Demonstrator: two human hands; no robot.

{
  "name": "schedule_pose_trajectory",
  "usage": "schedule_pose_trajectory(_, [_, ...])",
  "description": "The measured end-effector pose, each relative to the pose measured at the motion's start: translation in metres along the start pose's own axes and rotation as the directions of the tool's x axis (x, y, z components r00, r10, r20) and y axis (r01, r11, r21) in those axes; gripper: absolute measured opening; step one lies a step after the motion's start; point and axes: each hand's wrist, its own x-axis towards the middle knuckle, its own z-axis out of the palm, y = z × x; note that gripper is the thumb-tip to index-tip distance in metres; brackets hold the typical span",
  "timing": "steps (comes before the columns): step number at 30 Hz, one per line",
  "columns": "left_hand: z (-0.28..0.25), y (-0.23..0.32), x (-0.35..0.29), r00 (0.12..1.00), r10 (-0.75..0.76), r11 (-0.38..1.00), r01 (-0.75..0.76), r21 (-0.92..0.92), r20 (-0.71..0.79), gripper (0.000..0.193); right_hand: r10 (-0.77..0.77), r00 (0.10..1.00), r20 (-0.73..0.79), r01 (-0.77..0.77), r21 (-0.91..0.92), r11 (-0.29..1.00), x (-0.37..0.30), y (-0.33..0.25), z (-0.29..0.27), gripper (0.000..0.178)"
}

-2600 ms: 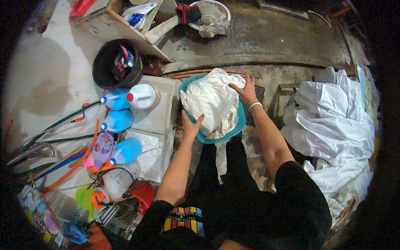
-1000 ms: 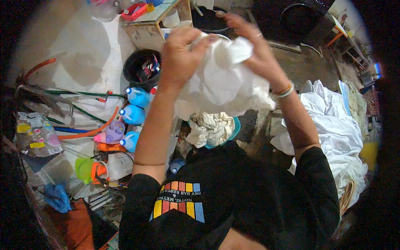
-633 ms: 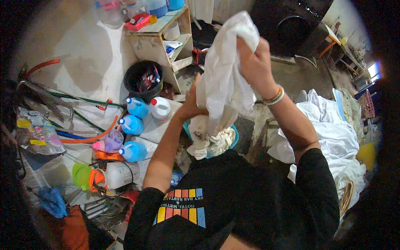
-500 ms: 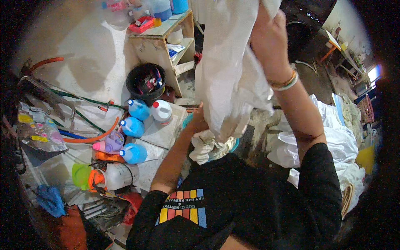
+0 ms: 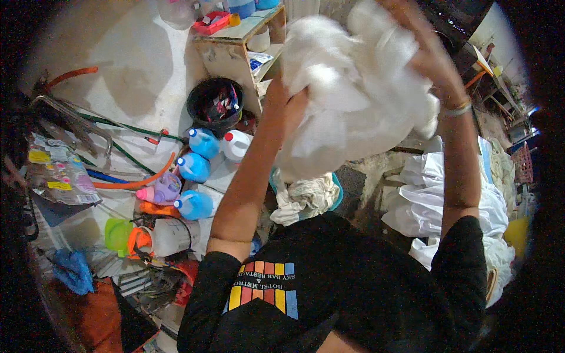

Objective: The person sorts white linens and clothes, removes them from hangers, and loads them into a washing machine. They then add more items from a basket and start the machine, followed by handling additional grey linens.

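Observation:
A large white cloth (image 5: 353, 112) is bunched up in the air in front of me, partly smeared by motion. My left hand (image 5: 288, 109) is closed on its left side, with the thumb lying against the fabric. At the cloth's right edge is my right hand (image 5: 432, 62), a pale band round its wrist; its fingers are too blurred to show whether they grip. Below the cloth stands a teal tub (image 5: 337, 194) heaped with crumpled off-white cloths (image 5: 306, 197).
On the left are several blue bottles (image 5: 194, 167), a white jug (image 5: 236, 146) and a black bucket (image 5: 215, 106). A wooden shelf (image 5: 220, 53) stands behind them. Hoses (image 5: 132, 182) cross the left floor. White linens (image 5: 432, 188) are piled at right.
The cloth has gone from hanging long to a raised, spread bunch. My left hand has come up from beside the tub onto it. My right hand has shifted to the right.

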Motion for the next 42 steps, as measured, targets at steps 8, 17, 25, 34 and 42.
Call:
schedule_pose_trajectory(8, [0.016, -0.020, 0.046, 0.906, 0.328, 0.886, -0.197, -0.419, 0.267, 0.092, 0.331, 0.844, -0.423, -0.341, 0.053, 0.939, -0.043, -0.005, 0.064, 0.049])
schedule_pose_trajectory(17, [0.115, -0.167, -0.037, 0.789, -0.018, 0.974, -0.125, 0.190, 0.614, 0.089, 0.381, 0.774, -0.506, -0.600, -0.396, 0.695, -0.061, 0.042, -0.153, 0.034])
schedule_pose_trajectory(25, [0.034, -0.073, 0.066, 0.876, -0.341, 0.761, 0.470, -0.447, 0.340, 0.051, 0.591, 0.672, -0.447, -0.740, -0.432, 0.515, -0.124, 0.019, -0.219, 0.045])
schedule_pose_trajectory(34, [0.164, 0.027, 0.051, 0.843, 0.106, 0.990, -0.041, -0.132, 0.527, 0.035, 0.621, 0.778, -0.098, -0.583, 0.258, 0.771, -0.178, 0.014, 0.032, 0.042])
schedule_pose_trajectory(42, [0.279, -0.092, 0.037, 0.878, -0.109, 0.879, 0.305, -0.368, 0.467, 0.026, 0.469, 0.483, -0.740, -0.336, 0.337, 0.879, -0.225, 0.078, -0.160, 0.035])
